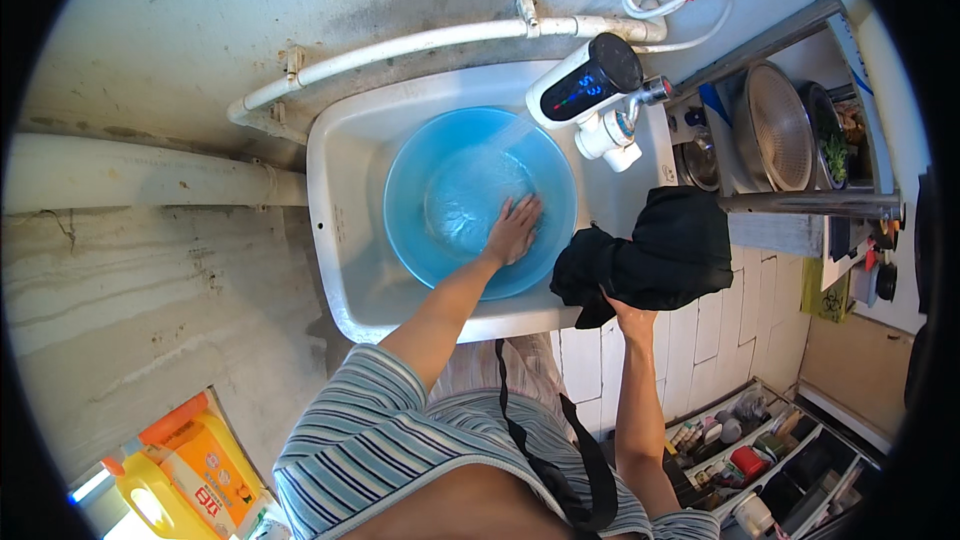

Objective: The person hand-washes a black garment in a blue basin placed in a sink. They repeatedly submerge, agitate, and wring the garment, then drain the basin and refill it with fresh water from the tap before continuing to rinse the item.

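Note:
My left hand [515, 229] reaches into a round blue plastic basin [415, 268], fingers slightly spread, at the water. The basin stands in a white sink [335, 270]. Water [480, 187] sprays into it from an electric heating faucet [589, 86] with a lit display. To the right, my right hand [628, 313] grips a bunched black cloth [675, 255] from below, over the sink's front right corner. The cloth hides most of that hand's fingers.
White pipes [420, 43] run along the wall behind the sink. At right, a rack [810, 204] holds a metal colander [776, 127] and greens. Shelves with bottles and jars [742, 457] stand at lower right; a yellow plastic jug [180, 472] is at lower left.

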`<state>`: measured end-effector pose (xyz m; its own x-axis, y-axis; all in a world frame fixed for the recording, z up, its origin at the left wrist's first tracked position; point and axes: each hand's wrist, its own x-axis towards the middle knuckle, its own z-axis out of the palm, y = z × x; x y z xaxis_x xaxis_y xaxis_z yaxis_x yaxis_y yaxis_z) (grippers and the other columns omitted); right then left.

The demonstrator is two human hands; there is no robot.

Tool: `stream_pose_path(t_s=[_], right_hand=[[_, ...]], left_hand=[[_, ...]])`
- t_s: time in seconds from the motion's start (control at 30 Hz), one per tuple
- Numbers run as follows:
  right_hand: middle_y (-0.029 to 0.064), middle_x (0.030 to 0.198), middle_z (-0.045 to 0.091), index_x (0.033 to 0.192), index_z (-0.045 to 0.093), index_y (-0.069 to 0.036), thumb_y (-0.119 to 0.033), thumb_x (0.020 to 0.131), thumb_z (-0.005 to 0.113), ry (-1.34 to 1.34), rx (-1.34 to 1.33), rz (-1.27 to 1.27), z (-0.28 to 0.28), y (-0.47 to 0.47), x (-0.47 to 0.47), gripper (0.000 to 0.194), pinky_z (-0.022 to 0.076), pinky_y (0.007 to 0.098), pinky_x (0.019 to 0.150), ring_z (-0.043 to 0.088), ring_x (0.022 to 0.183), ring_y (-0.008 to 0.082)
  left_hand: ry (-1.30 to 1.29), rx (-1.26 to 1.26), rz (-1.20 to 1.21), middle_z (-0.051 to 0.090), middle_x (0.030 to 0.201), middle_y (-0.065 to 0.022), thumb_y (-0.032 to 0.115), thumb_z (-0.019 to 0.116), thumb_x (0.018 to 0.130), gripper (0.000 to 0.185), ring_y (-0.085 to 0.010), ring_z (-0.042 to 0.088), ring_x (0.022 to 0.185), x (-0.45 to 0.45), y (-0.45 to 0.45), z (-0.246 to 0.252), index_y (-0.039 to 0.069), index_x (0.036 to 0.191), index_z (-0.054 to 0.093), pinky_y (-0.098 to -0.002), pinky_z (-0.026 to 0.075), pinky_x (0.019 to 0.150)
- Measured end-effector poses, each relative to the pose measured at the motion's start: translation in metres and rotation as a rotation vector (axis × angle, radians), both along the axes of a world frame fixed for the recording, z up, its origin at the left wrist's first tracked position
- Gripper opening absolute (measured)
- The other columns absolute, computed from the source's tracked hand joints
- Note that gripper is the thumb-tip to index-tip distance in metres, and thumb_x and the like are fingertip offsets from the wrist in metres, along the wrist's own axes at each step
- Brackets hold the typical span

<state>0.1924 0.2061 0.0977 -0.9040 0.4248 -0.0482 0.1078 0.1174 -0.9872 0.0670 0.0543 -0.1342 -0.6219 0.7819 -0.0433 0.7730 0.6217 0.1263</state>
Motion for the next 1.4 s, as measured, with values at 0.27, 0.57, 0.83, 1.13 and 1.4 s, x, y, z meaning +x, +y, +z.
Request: stream_pose_path(t_s=[0.27, 0.57, 0.83, 1.13, 1.4], right_hand=[[0.0105, 0.116, 0.048, 0.115, 0.047, 0.000, 0.000, 0.062, 0.071, -0.016, -0.016, -0.016, -0.002, -0.002, 0.007, 0.059, 0.0334, 0.0303, 0.095, 0.047, 0.106, 0.0214], [0.0103, 0.114, 0.050, 0.113, 0.048, 0.000, -0.003, 0.062, 0.072, 0.035, 0.172, -0.037, -0.007, -0.002, 0.013, 0.056, 0.0347, 0.0296, 0.093, 0.049, 0.102, 0.0221], [0.0116, 0.108, 0.054, 0.110, 0.050, 0.002, -0.003, 0.060, 0.072, -0.024, 0.029, -0.064, -0.011, -0.010, 0.004, 0.055, 0.0373, 0.0314, 0.091, 0.051, 0.101, 0.0231], [0.0122, 0.100, 0.056, 0.104, 0.050, 0.006, 0.004, 0.058, 0.071, 0.139, -0.151, 0.039, 0.013, -0.019, -0.025, 0.050, 0.0432, 0.0318, 0.083, 0.055, 0.091, 0.0213], [0.0091, 0.086, 0.060, 0.092, 0.055, 0.004, 0.004, 0.058, 0.070, 0.261, -0.061, 0.042, 0.024, -0.014, -0.042, 0.037, 0.0457, 0.0283, 0.074, 0.058, 0.080, 0.0165]], left_hand=[[-0.162, 0.083, 0.097, 0.031, 0.136, -0.0008, 0.030, 0.045, 0.083, 0.046, -0.0192, 0.024, 0.127, -0.073, -0.115, 0.014, 0.014, 0.125, 0.040, -0.0441, 0.010, 0.105], [-0.404, 0.522, 1.163, 0.011, 0.141, -0.0169, 0.034, 0.027, 0.089, 0.055, -0.0303, 0.010, 0.131, -0.081, 0.075, -0.004, 0.003, 0.134, 0.020, -0.0458, 0.006, 0.104], [-1.023, 0.283, 0.050, 0.011, 0.142, -0.0121, 0.042, 0.022, 0.091, 0.058, -0.0269, 0.009, 0.131, 0.021, -0.020, 0.010, 0.007, 0.136, 0.013, -0.0382, 0.009, 0.106], [0.294, -0.450, 0.279, 0.019, 0.140, -0.0095, 0.037, 0.047, 0.080, 0.059, -0.0298, 0.017, 0.129, -0.086, -0.192, 0.124, 0.013, 0.131, 0.030, -0.0564, 0.018, 0.100], [-0.681, 0.318, 1.093, 0.060, 0.072, -0.0157, 0.014, 0.060, 0.072, 0.020, -0.0292, 0.061, 0.065, -0.062, -0.190, 0.139, 0.000, 0.086, 0.055, -0.0382, 0.050, 0.057]])
